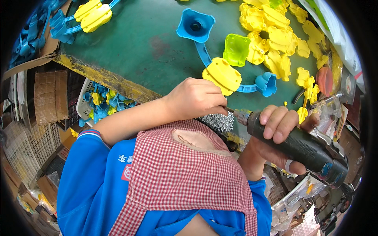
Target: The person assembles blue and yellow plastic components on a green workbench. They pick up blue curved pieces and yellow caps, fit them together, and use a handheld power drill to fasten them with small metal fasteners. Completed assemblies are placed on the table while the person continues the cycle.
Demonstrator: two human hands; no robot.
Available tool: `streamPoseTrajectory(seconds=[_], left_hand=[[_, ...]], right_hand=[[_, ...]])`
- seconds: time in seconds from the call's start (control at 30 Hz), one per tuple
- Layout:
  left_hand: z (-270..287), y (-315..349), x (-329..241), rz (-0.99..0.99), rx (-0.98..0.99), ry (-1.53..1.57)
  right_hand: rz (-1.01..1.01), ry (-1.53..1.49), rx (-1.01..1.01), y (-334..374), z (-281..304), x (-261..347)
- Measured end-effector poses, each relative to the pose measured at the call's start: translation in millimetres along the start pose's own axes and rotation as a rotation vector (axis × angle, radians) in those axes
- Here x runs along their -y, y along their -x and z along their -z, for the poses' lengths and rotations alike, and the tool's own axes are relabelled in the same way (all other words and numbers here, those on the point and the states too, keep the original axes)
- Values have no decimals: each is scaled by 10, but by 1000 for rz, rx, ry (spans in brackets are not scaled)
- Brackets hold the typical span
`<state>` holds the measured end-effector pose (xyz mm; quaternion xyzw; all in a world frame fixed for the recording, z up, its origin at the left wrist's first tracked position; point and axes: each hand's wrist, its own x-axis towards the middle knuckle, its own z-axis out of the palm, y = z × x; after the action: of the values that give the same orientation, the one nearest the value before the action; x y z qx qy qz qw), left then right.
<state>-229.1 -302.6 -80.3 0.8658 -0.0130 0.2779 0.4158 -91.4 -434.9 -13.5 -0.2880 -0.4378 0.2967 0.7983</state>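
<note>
My right hand [275, 135] is wrapped round a black power screwdriver [311, 155], its bit pointing left. At the bit's tip, the fingers of my left hand [199, 98] are pinched together; whatever they hold is hidden. Just below them lies a heap of small silvery screws [217, 122]. Beyond my hands, a yellow plastic piece [222, 76] rests on the green tabletop [130, 39]. Curved blue arms join it to a large blue cup [195, 25] and a smaller blue fluted cup [266, 84]. Beside it sits a lime-green shell [236, 50].
Yellow plastic parts [271, 27] are piled at the far right. Another blue-and-yellow assembly [93, 15] lies far left, beside a cardboard box [31, 65] of blue parts. Below the table's worn edge [106, 80] stands a white basket [83, 103] of mixed parts.
</note>
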Motion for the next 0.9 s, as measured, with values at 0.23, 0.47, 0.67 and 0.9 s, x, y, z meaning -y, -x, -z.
streamPoseTrajectory(seconds=[0.23, 0.47, 0.67, 0.9], left_hand=[[11, -48, -143, 129, 25, -74], [43, 271, -15, 11, 353, -307], [-130, 201, 11, -125, 658, -345], [-9, 142, -67, 7, 572, -33]], right_hand=[[51, 27, -244, 68, -126, 3], [92, 176, -294, 106, -61, -44], [136, 239, -267, 32, 10, -100], [112, 404, -182, -6, 73, -120]])
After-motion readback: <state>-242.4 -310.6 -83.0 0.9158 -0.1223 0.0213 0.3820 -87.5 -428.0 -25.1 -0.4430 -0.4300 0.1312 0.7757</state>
